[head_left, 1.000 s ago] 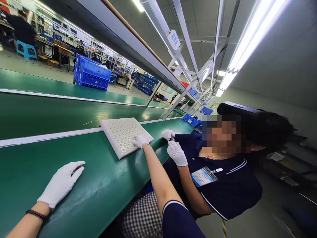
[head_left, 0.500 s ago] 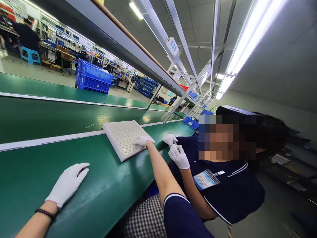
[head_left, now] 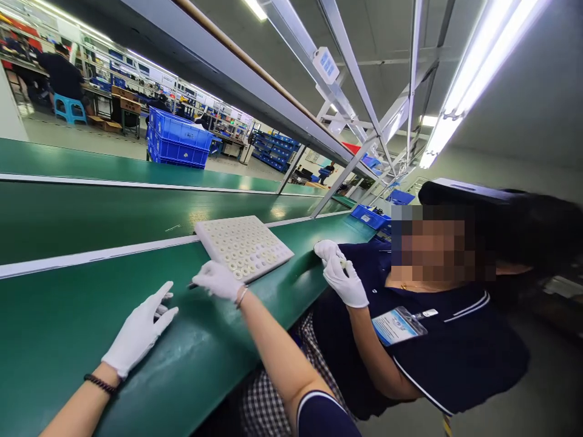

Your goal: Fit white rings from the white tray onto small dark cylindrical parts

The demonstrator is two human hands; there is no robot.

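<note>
**Head view: both gloved hands at the green bench, white tray just ahead**

1. Left hand. In the head view I see my left hand (head_left: 141,331) in a white glove, lying on the green bench top (head_left: 59,315) with the fingers spread wide and holding nothing. A dark beaded bracelet (head_left: 101,385) sits on the wrist.

2. Right hand. My right hand (head_left: 217,280), also gloved, rests on the bench just beside the near corner of the white tray (head_left: 243,246). The fingers are curled narrow around a thin dark tool (head_left: 193,285); only its tip shows past the glove, on the side toward the left hand. I cannot tell what kind of tool it is.

3. Tray. The tray lies flat on the bench, ahead of both hands, next to the white strip (head_left: 91,255) that borders the conveyor belt (head_left: 91,212). Its face carries rows of round pockets; small white rings (head_left: 237,267) fill several pockets near the corner closest to my right hand.

4. Co-worker. A person in a dark polo shirt (head_left: 455,358) sits to my right. Their two gloved hands (head_left: 339,273) are held together above the bench edge, pinching something too small to identify.

5. Background. Stacked blue crates (head_left: 180,138) stand beyond the belt.
</note>
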